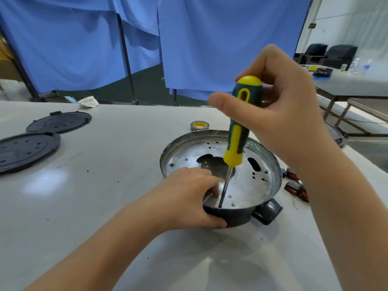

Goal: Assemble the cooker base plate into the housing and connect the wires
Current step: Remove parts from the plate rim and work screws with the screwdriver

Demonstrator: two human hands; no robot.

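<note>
a person works at a pale bench, seen from above through a head camera. the cooker housing, a dark round shell with a short dark stub on its near right side, sits on the bench near the middle right, and the shiny metal base plate lies inside it, pierced with small holes and a large irregular opening at the centre. the left hand holds the housing's near rim, thumb outside the wall and fingers curled over the edge onto the plate. the right hand has its grip closed round the top of a green and yellow screwdriver, which stands almost upright with its thin shaft reaching down to the plate's near edge, right beside the left fingers. the tip itself is hidden behind the rim, so any screw cannot be seen. the step looks like driving a fastener to fix the plate. to do it well, the shaft should stay vertical over the hole, pressure should be steady, and the left fingers should keep off the tip in case it slips. red-sleeved wire connectors lie on the bench just right of the housing, not yet joined. a roll of tape sits behind the housing, and two black perforated discs lie far left.
</note>
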